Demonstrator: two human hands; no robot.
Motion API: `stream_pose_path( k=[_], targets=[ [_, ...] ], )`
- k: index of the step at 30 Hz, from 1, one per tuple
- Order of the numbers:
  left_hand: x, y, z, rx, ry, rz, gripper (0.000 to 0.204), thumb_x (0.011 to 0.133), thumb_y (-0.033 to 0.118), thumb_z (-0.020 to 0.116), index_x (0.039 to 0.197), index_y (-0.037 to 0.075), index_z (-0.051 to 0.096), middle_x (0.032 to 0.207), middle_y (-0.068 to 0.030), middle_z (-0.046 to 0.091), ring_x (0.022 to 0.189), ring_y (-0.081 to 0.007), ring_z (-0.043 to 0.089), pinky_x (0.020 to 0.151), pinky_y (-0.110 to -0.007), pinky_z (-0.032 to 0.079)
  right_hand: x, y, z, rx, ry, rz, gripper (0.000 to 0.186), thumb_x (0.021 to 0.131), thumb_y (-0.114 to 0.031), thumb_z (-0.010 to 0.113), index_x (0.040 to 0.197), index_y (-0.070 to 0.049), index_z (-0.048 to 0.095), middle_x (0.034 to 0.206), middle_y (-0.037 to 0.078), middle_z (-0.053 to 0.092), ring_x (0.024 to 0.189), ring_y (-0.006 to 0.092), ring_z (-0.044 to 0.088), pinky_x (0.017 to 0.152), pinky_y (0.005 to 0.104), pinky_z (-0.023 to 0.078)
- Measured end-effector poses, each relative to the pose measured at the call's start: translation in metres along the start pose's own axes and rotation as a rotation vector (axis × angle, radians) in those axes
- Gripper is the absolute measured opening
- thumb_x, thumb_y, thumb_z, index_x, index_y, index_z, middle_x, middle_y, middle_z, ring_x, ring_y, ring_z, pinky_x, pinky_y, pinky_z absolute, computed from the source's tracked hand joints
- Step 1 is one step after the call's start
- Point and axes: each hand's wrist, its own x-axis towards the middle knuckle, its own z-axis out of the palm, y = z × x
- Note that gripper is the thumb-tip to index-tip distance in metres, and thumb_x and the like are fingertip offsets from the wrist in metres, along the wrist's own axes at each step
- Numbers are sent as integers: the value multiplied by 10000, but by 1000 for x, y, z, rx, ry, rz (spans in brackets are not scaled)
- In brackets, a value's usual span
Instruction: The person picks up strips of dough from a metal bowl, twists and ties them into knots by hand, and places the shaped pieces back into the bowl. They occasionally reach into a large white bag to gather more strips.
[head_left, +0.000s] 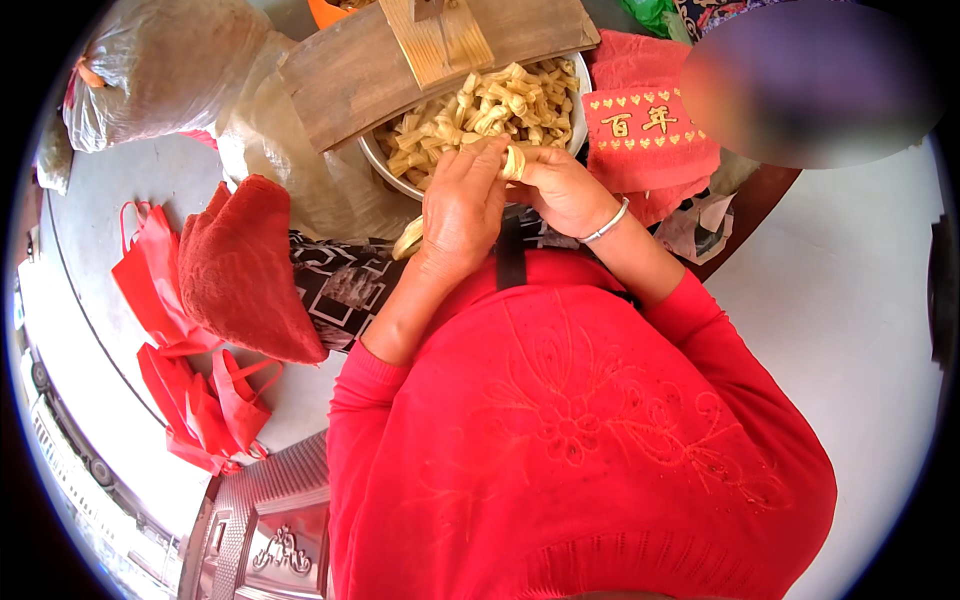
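My left hand [462,205] and my right hand [572,192] meet over the near rim of a round basin. Between their fingertips, both are closed on a pale yellow strip [514,163], which looks like tofu skin and bends in a loop there. Its other end [408,240] sticks out below my left palm. Heaped in the basin [583,105] are many knotted strips [510,100] of the same kind. A wooden board [345,85] lies across the basin's far left side, with a paler wood block [435,45] on it. A bracelet circles my right wrist.
A red towel [650,140] with gold patterns hangs right of the basin; another red towel [235,270] drapes over my left knee. Red bags [155,275] lie on the floor at left, near stuffed plastic sacks [165,75]. An orange bowl [328,12] stands behind the board.
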Motion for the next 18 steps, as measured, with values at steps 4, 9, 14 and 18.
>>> stream_pose_path(
  k=[4, 9, 14, 18],
  targets=[
    [9, 16, -10, -39, -76, -143, 386, 827, 157, 667, 1174, 15, 578, 1078, -177, 623, 907, -361, 617, 756, -418, 501, 4, -5, 10, -67, 42, -149, 148, 915, -88, 568, 996, -17, 669, 1086, 29, 617, 900, 120, 601, 779, 253, 494],
    [26, 9, -9, -121, -145, -419, 223, 909, 208, 575, 1027, 22, 605, 799, -146, 624, 705, -288, 628, 631, -381, 482, 7, -18, 18, -618, 255, -646, 68, 845, 18, 622, 891, 38, 668, 1067, 72, 577, 839, 107, 576, 697, 235, 485],
    [11, -9, -8, -807, -191, -699, 290, 975, 283, 527, 961, 13, 630, 704, 16, 551, 626, -46, 473, 561, -203, 392, 7, -26, 17, -407, 291, -687, 93, 863, 27, 629, 935, 56, 679, 1125, 52, 555, 982, 121, 545, 838, 235, 459],
    [-21, -14, -19, -706, -126, -636, 192, 946, 201, 589, 977, 16, 629, 687, 18, 514, 667, -62, 468, 593, -244, 411, 3, -21, 13, -348, 206, -591, 96, 881, 2, 620, 936, 47, 685, 1131, 47, 559, 1011, 116, 533, 853, 236, 450]
  ],
)
